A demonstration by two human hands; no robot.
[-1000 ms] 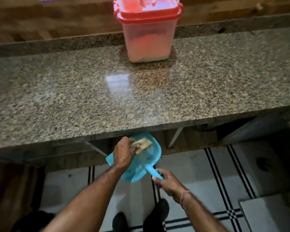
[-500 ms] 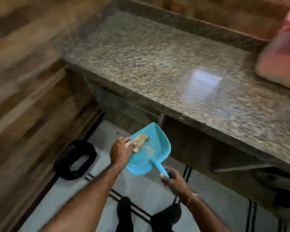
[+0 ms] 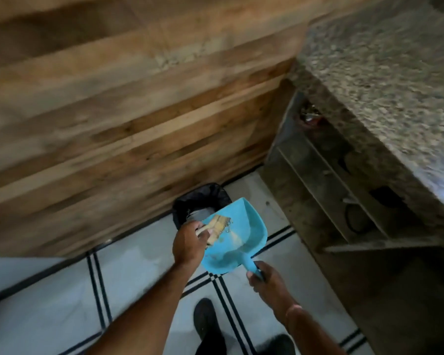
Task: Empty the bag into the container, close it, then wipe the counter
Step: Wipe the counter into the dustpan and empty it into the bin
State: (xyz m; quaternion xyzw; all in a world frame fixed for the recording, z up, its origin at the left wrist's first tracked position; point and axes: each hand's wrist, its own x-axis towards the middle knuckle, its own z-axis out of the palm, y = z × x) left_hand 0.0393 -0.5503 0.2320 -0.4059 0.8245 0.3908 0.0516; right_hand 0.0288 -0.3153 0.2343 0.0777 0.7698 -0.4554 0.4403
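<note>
- The speckled granite counter [image 3: 385, 73] is seen upper right, apart from both hands.
- A turquoise plastic dustpan [image 3: 250, 226] is gripped at its handle by the right hand [image 3: 269, 283], near a black round bin [image 3: 200, 198].
- A small wooden-handled brush [image 3: 219, 224] is clasped in the left hand [image 3: 187, 245], over the dustpan.

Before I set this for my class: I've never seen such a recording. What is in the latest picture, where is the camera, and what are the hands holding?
There is no machine here: a person wears one wide-angle camera on the head, so you look down along their own arms. The left hand holds a small brush over a blue dustpan, which the right hand grips by its handle. Beyond the pan a black bin stands on the tiled floor beside a wooden wall. The speckled counter shows at the right, blurred. The dark shapes at the bottom are the person's shoes.
</note>
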